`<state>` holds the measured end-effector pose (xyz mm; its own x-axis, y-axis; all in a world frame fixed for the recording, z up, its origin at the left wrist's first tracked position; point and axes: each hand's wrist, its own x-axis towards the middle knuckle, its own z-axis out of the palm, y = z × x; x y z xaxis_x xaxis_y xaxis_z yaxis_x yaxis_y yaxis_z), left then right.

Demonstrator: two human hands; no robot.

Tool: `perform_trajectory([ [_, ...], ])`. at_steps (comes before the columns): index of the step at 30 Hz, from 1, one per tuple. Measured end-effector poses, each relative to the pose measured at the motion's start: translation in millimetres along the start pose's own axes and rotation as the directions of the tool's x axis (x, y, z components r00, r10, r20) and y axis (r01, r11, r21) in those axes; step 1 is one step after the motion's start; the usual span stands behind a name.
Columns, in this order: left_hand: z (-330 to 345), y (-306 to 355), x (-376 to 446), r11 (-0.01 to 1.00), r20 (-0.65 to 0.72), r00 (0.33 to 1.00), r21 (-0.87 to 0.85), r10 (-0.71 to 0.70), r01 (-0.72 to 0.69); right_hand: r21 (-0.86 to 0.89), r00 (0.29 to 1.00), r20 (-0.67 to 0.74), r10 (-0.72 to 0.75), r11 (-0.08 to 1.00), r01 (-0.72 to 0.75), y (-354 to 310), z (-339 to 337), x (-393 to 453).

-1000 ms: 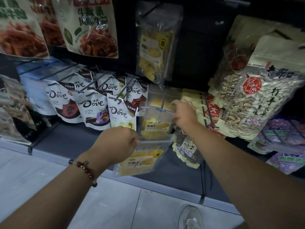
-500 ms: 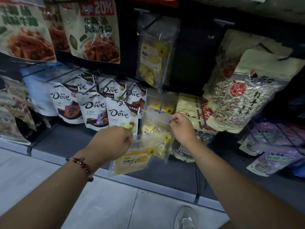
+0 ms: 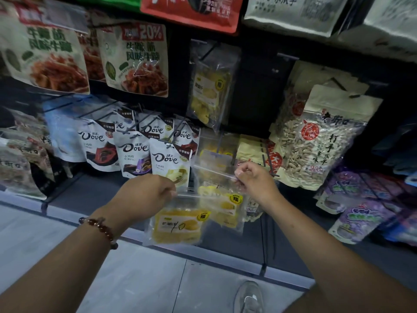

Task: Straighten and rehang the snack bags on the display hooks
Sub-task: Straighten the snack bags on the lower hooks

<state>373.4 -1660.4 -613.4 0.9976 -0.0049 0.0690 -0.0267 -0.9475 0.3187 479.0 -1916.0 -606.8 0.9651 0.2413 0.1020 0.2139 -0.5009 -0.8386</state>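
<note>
A big dark display wall (image 3: 255, 91) fills the view, with many snack bags hanging on thin metal hooks. Below it is a grey floor (image 3: 67, 256), and the tip of a shoe (image 3: 249, 297) shows at the bottom.

On the right hangs a large bag of sunflower seeds (image 3: 316, 150) with a red round mark. At top left hang two bags of red meat snacks (image 3: 135, 62), one with "20%" on it. Under them is a row of white Dove chocolate bags (image 3: 133, 152), packed close together. Purple bags (image 3: 361, 213) hang low on the right. One clear bag of yellow dried fruit (image 3: 209, 89) hangs alone, higher up in the middle.

Two bare arms reach in from the bottom. The left wrist wears a bead bracelet (image 3: 101, 229).

The left hand (image 3: 146, 195) has its grip curled tight, pinching the top edge of a clear mango bag (image 3: 178, 224). This bag hangs down from the hand, low in front of the bottom shelf, a little tilted, and is not on a hook.

The right hand (image 3: 255, 181) pinches the clear top strip of a second yellow fruit bag (image 3: 223, 206). That bag sits just behind and to the right of the first one, touching it, below a hook (image 3: 220, 141) that holds more yellow bags.
</note>
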Motion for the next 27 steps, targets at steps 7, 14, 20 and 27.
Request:
perform_trajectory([
  [7,-5.0,0.8,-9.3,0.999,-0.010,0.999,-0.015,0.040,-0.041,-0.045,0.995,0.032,-0.096,0.994,0.098,-32.1,-28.1,-11.8],
  [14,-7.1,2.6,-10.7,0.991,-0.221,0.967,-0.015,0.130,-0.137,-0.036,0.958,-0.009,-0.287,0.957,0.287,-80.6,-40.0,-11.1],
  [20,-15.5,1.7,-10.2,0.984,-0.387,0.918,-0.113,0.087,-0.141,-0.018,0.917,-0.137,-0.375,0.926,0.376,-134.4,-36.3,17.1],
  [27,-15.8,-2.9,5.7,0.982,-0.465,0.876,-0.059,0.132,-0.179,0.060,0.898,-0.222,-0.381,0.914,0.402,-187.3,-22.0,70.7],
])
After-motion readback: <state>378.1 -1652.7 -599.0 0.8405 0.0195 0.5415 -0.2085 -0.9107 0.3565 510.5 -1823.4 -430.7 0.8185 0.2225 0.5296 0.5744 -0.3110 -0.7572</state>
